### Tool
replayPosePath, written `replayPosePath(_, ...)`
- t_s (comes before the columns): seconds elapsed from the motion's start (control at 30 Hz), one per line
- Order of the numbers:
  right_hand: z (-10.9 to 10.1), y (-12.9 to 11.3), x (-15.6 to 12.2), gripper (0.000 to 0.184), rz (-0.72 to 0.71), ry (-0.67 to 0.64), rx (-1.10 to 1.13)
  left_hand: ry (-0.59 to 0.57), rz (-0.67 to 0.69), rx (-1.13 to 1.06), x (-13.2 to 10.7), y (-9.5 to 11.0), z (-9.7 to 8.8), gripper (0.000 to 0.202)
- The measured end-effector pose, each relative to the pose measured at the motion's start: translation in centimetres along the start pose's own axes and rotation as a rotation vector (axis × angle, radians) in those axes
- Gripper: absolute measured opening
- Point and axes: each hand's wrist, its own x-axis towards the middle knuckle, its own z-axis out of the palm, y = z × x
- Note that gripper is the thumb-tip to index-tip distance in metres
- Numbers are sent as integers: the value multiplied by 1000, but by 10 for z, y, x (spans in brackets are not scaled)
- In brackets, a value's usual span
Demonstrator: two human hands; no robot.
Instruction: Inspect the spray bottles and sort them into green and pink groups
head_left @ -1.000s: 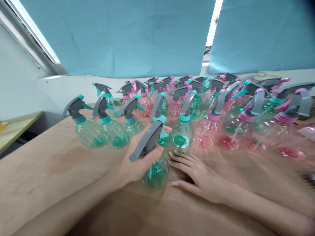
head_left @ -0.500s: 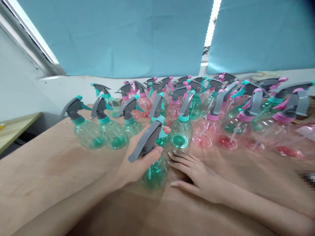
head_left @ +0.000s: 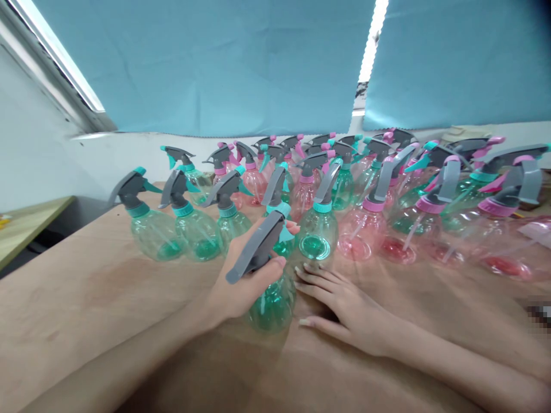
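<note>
Left grip [head_left: 241,292] is wrapped around the neck of one green spray bottle [head_left: 272,310], which stands on the bench [head_left: 69,298] a little below the centre of the view, toward six o'clock. Taking this bottle as the clock centre and going from the left, three green-tinted bottles [head_left: 157,232] stand in a row between ten and eleven o'clock, and another similar bottle [head_left: 318,229] is near at one o'clock. Right grip [head_left: 346,307] lies flat at three o'clock, its fingers loosely spread on the bench, while pink-tinted bottles [head_left: 359,232] stand farther right, toward two o'clock.
</note>
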Motion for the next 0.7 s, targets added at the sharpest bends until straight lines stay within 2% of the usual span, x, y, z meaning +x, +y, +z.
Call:
replayPosePath(0.47, 0, 0, 0, 63, 17, -14, -5, -3, -50, 166, 1, 3, -2, 47)
replayPosePath(0.7, -1, -2, 1, 63, 29, -39, -41, -31, -64, 114, 0, 4, -2, 50)
